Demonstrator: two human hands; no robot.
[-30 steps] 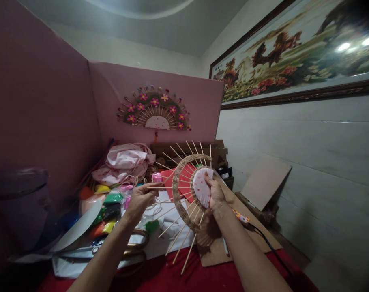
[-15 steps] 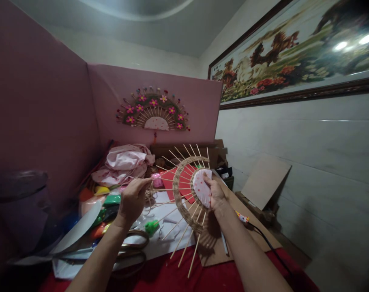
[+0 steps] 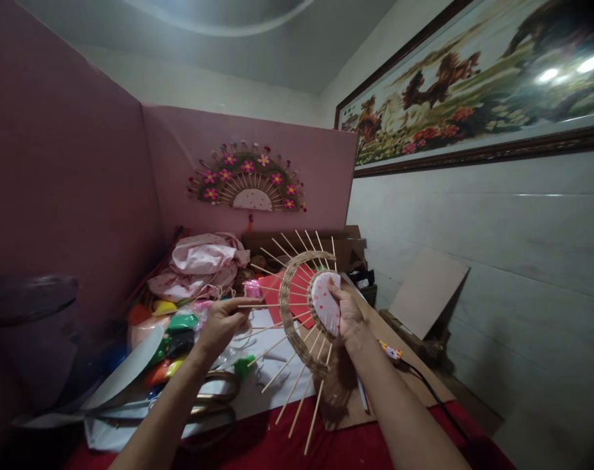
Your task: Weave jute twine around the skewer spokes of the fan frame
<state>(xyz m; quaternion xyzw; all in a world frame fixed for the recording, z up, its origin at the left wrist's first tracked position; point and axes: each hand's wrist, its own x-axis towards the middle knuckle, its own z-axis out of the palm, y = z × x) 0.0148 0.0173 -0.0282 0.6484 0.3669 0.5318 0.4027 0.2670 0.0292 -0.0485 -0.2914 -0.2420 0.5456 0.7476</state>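
Note:
My right hand (image 3: 348, 310) grips the half-round base (image 3: 326, 303) of a fan frame, covered in white cloth with red dots, thumb on its face. Thin wooden sticks (image 3: 292, 398) spread from the base, mostly to the left. A woven twine band (image 3: 287, 307) curves across them in an arc. My left hand (image 3: 223, 323) is closed in a pinch at the tips of the left-hand sticks. Pale twine (image 3: 248, 336) loops just below its fingers; the exact grip is partly hidden.
A finished fan with pink flowers (image 3: 248, 170) hangs on the pink panel. Dotted cloth (image 3: 203, 261) and colourful clay packs (image 3: 182, 323) lie left. Brown board (image 3: 414, 365), red sheet (image 3: 272, 287) and a corded tool (image 3: 390, 350) are on the table. Golden hoops (image 3: 213, 391) sit near my left forearm.
My left hand has moved slightly right and down, closer to the woven band, its index finger now stretched along the sticks. The fan frame and my right hand stay nearly still.

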